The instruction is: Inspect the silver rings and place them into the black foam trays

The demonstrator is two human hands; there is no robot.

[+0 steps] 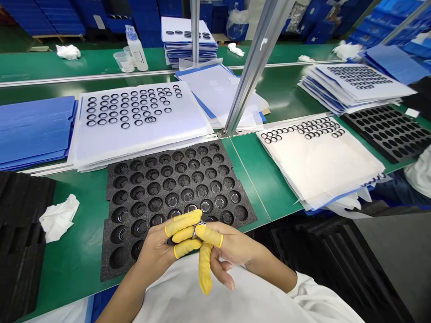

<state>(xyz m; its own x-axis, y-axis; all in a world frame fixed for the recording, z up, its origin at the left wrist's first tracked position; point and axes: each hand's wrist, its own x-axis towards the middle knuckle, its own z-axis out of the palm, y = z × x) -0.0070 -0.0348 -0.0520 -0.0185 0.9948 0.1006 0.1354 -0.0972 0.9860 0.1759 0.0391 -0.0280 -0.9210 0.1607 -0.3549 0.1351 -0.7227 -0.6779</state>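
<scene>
My left hand [164, 244] and my right hand [224, 251] meet just above the near edge of a black foam tray [111, 264] with round pockets. Both wear yellow finger cots. Together their fingertips pinch a small metal ring [197, 228]. Most pockets in the tray hold a ring; a few at the near left look bare. Behind the tray lies a stack of white sheets [141, 139] with rows of black rings [131, 107] on top.
A crumpled white cloth [59, 217] lies left of the tray. Black foam trays [20, 233] are stacked at far left. An aluminium post [249, 72] rises behind. More ring-covered sheets [319, 157] lie right. Another person's sleeve [420, 172] shows at the right edge.
</scene>
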